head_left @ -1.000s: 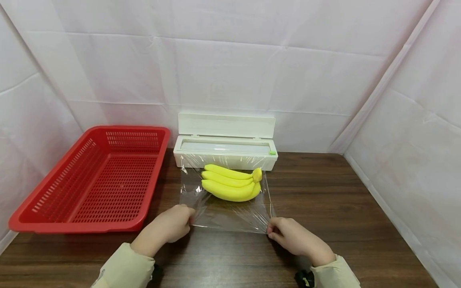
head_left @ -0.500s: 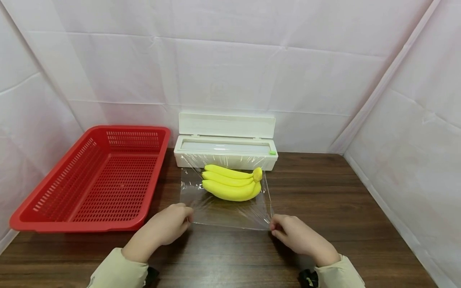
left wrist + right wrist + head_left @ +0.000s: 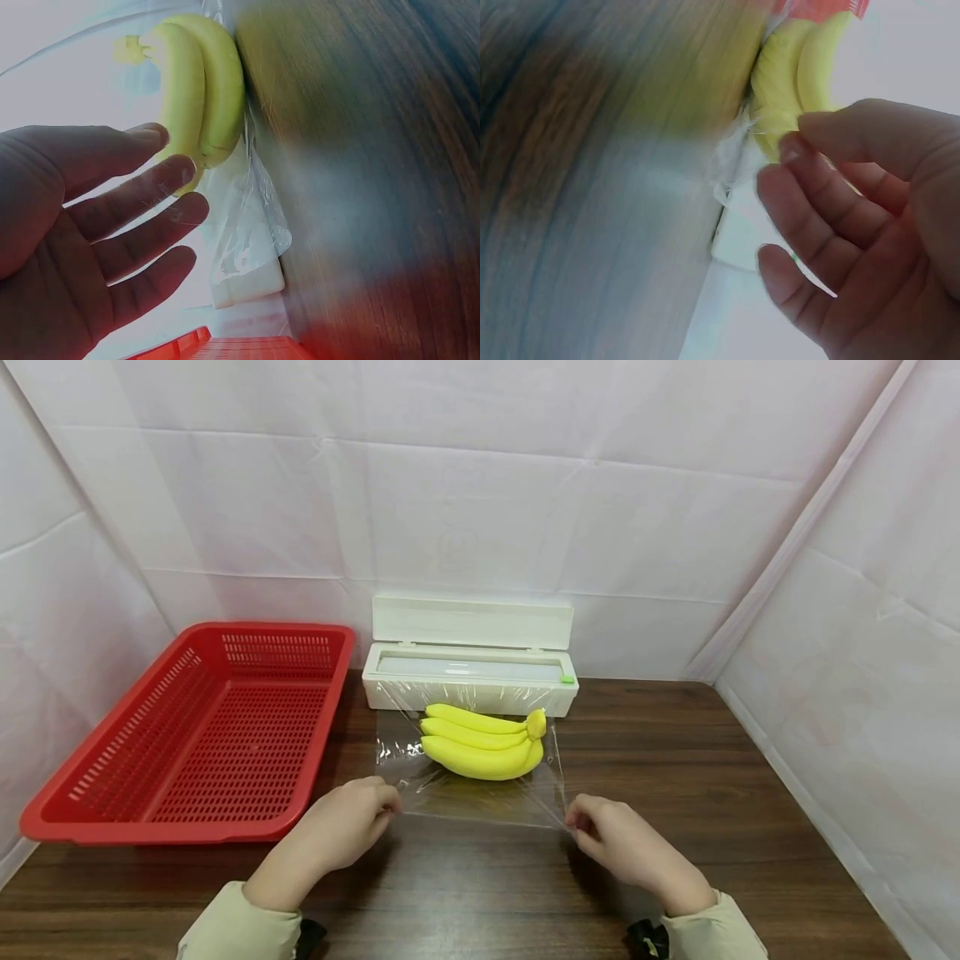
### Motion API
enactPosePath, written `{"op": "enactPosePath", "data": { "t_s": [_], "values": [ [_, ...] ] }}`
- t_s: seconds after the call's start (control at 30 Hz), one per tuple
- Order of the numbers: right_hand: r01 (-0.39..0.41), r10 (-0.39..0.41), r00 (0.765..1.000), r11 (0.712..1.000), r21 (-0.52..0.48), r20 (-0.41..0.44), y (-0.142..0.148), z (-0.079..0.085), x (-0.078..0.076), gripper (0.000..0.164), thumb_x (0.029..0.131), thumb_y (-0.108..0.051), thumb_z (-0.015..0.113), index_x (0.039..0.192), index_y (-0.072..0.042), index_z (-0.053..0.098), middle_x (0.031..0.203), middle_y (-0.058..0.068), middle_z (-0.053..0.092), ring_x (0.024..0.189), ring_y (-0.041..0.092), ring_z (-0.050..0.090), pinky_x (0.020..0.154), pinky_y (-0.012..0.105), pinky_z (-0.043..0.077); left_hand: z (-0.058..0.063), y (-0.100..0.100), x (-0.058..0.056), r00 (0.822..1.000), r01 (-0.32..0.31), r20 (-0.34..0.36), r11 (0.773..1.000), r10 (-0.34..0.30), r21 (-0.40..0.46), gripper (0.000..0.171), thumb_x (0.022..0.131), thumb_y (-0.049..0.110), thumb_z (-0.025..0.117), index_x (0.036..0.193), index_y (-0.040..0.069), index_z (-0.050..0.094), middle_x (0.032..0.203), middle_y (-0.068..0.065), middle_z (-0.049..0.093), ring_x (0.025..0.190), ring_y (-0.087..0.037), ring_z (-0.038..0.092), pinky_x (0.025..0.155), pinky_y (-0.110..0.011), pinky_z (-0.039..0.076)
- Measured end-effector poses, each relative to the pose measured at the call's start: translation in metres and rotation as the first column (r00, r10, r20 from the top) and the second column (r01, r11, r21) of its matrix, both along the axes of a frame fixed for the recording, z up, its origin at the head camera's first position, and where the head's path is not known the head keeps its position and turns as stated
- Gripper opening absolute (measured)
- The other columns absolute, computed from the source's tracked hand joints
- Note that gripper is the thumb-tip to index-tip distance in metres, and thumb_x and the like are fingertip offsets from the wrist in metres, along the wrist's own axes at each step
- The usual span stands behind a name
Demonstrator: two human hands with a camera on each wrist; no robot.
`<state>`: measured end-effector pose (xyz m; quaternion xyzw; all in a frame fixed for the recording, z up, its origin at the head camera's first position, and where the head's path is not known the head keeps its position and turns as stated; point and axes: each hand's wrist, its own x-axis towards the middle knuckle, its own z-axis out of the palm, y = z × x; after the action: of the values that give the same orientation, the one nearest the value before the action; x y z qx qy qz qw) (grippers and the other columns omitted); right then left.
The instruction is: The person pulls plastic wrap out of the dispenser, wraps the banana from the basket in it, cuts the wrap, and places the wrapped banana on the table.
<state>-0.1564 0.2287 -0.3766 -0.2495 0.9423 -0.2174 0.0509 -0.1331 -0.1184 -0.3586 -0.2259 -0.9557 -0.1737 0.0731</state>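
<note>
A bunch of yellow bananas (image 3: 480,743) lies on a sheet of clear cling film (image 3: 480,810), which stretches from the dispenser box (image 3: 472,693) toward me. At the sheet's near left corner, my left hand (image 3: 345,827) pinches the film between thumb and index finger; its other fingers (image 3: 154,255) are loosely spread in the left wrist view. My right hand (image 3: 626,847) pinches the near right corner, thumb against index fingertip in the right wrist view. Between the hands the film's near edge runs almost straight. Both hands stay apart from the bananas.
Left of the film stands a red slotted plastic basket (image 3: 315,760). The white dispenser's lid (image 3: 472,621) is raised against the white cloth backdrop (image 3: 465,510), and a small green slider (image 3: 567,679) sits at its right end. Dark wood table (image 3: 675,752) extends to the right.
Both hands have moved slightly apart and a little away from me, and the film's near edge has shifted with them. The bananas, basket and dispenser have stayed put.
</note>
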Motion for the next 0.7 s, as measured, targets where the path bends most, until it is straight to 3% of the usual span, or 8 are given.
{"op": "enactPosePath", "data": {
  "t_s": [0.33, 0.57, 0.7],
  "values": [
    [0.039, -0.047, 0.985, 0.998, -0.05, -0.168, 0.0009, 0.0006, 0.0023, 0.019, 0.082, -0.001, 0.063, 0.084, -0.017, 0.053, 0.078, -0.01, 0.053, 0.071, 0.001, 0.05, 0.06, 0.02, 0.044, 0.0027, -0.0018, -0.0009, 1.0, -0.004, -0.03, 0.999, 0.006, 0.049, 0.017, 0.08, -0.001, 0.062, 0.09, 0.01, 0.07, 0.088, 0.002, 0.069, 0.083, -0.015, 0.066, 0.075, -0.033, 0.053],
    [-0.016, -0.01, 0.936, 0.997, -0.072, -0.352, 0.0019, -0.0013, 0.0004, 0.023, 0.078, 0.006, 0.063, 0.082, -0.017, 0.058, 0.08, -0.012, 0.054, 0.073, 0.0, 0.05, 0.063, 0.021, 0.046, 0.004, -0.0029, -0.0039, 0.994, 0.001, -0.105, 0.995, 0.009, 0.099, 0.018, 0.081, -0.003, 0.063, 0.082, 0.014, 0.057, 0.072, 0.006, 0.058, 0.067, -0.009, 0.055, 0.06, -0.025, 0.047],
    [-0.017, -0.014, 0.923, 0.997, -0.076, -0.385, 0.0018, -0.0014, -0.0023, 0.021, 0.081, 0.006, 0.06, 0.085, -0.013, 0.067, 0.086, -0.009, 0.059, 0.075, 0.001, 0.053, 0.065, 0.022, 0.047, 0.004, -0.0025, -0.0065, 0.991, 0.017, -0.137, 0.993, -0.001, 0.114, 0.019, 0.083, -0.004, 0.061, 0.081, 0.015, 0.058, 0.075, 0.004, 0.06, 0.071, -0.01, 0.058, 0.063, -0.026, 0.049]
  ]
}}
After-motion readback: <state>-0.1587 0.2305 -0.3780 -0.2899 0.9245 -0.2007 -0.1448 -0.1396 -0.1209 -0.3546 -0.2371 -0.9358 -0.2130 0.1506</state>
